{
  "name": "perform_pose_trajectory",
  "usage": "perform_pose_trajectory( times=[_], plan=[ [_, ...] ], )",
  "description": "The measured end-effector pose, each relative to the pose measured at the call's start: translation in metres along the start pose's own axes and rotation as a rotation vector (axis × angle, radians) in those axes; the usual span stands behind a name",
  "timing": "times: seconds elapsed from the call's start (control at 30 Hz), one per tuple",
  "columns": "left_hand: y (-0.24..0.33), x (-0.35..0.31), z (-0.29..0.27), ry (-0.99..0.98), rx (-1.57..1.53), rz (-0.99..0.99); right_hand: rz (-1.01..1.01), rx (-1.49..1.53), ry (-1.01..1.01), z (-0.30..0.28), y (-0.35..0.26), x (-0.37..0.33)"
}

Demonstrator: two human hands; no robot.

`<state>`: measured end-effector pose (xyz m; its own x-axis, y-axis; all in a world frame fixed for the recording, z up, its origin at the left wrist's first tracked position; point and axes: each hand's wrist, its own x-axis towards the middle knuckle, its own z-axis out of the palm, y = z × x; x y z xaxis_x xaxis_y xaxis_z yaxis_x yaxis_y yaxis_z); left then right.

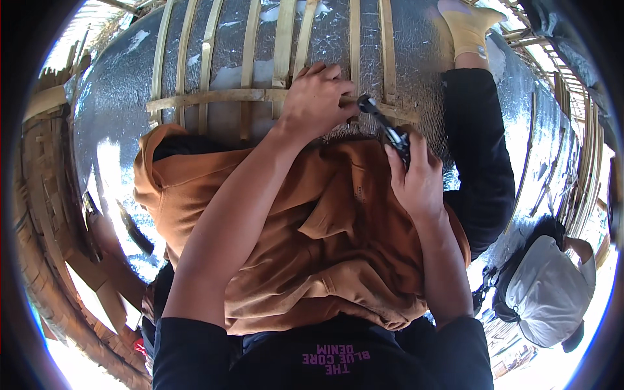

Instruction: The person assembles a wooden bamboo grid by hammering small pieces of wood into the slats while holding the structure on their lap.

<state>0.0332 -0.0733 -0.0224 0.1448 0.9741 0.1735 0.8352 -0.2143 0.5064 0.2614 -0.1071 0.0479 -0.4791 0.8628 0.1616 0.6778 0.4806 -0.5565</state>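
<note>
A frame of narrow bamboo strips [248, 49] lies in front of me, with several long strips under one cross strip [195, 99]. My left hand [316, 97] is closed around the cross strip, near the middle of the frame. In my right hand [419, 175] is a dark, hammer-like tool [385, 123], gripped at its lower end. The tool slants up to the left, and its head is by the cross strip, just right of my left fingers. Whether it touches the strip I cannot tell. What lies under my left fingers is hidden.
Brown cloth [273, 240] is bunched across my lap. Shiny silver sheeting [123, 84] lies under the frame. A black-trousered leg [478, 130] with a tan sock [469, 32] stretches along the right. Another person in a light top [552, 292] is at lower right. Woven bamboo [49, 253] lines the left.
</note>
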Motion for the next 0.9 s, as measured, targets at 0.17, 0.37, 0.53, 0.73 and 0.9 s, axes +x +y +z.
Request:
perform_pose_trajectory(
  times=[0.17, 0.37, 0.53, 0.73, 0.9],
  plan=[
    [-0.002, -0.003, 0.001, 0.028, -0.023, 0.023, 0.215, -0.052, -0.201, 0.002, -0.004, 0.007],
    [-0.002, -0.002, 0.0, 0.02, -0.016, 0.032, 0.185, -0.017, -0.134, 0.004, -0.003, 0.001],
    [0.002, -0.006, 0.0, 0.0, -0.029, 0.015, 0.085, 0.038, 0.005, 0.004, -0.002, -0.004],
    [0.002, -0.002, -0.003, -0.037, -0.01, -0.034, 0.055, -0.064, -0.07, 0.006, 0.0, -0.005],
    [-0.004, -0.004, 0.001, 0.042, 0.0, 0.044, 0.139, -0.124, -0.148, 0.004, -0.005, 0.002]
  ],
)
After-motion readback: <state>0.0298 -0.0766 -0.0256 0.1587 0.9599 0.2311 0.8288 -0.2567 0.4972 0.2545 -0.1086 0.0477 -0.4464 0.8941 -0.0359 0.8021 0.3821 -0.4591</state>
